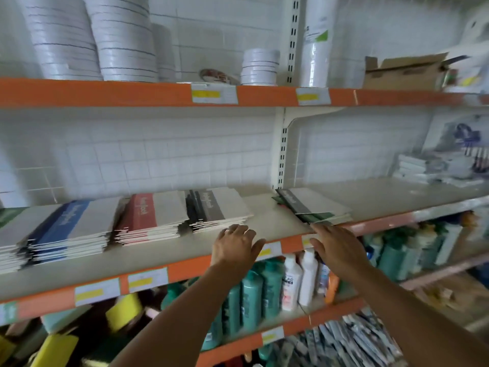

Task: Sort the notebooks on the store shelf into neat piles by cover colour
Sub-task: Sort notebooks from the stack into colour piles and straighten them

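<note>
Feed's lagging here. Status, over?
Left hand open on shelf edge. Right hand open, fingertips at green pile. Nothing blocking.

White tiled wall [148, 154], orange-edged cream shelves [148, 92], slotted metal upright [282, 149], cardboard box [402, 71] top right

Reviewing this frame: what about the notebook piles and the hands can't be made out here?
- Green pile, head view: motion blur hides whether the right hand touches it.
- Cover lettering on the red pile: blurred, unreadable.
- Pile at far left: cut off by the frame edge.
- Left hand: contact with the shelf unclear.
</note>
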The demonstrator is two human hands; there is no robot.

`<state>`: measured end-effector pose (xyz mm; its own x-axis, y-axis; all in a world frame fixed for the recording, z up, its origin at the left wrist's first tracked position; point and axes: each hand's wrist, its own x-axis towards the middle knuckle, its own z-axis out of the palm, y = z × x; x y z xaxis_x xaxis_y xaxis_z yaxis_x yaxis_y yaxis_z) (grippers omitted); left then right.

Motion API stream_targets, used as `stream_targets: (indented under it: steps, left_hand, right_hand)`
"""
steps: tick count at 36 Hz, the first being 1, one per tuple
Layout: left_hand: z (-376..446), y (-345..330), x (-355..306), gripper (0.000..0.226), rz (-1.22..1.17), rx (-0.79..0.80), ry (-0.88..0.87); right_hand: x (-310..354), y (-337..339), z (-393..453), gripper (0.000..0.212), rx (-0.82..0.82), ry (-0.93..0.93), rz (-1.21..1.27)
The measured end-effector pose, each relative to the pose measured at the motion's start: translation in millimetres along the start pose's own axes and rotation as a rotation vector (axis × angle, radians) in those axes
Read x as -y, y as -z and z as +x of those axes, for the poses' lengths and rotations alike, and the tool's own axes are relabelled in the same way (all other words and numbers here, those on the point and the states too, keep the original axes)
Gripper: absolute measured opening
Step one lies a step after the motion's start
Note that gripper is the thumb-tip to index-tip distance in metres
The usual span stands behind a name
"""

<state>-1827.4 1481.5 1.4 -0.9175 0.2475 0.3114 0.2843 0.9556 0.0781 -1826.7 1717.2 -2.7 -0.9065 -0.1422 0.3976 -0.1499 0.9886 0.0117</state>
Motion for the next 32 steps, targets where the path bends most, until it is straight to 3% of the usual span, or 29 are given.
stream_targets:
  steps: [13,32]
  left_hand:
    - [55.0,-36.2,-96.3,0.046,0.027,0.102,-0.034]
    - [185.4,-92.3,-110.1,0.038,-0.053,0.033,-0.028]
  right_hand:
    - [-107.8,-7.5,1.9,0.044,0.114,-0.079,0.016]
    - [-144.8,-49.8,111.2,0.046,0.275,-0.011,0.09]
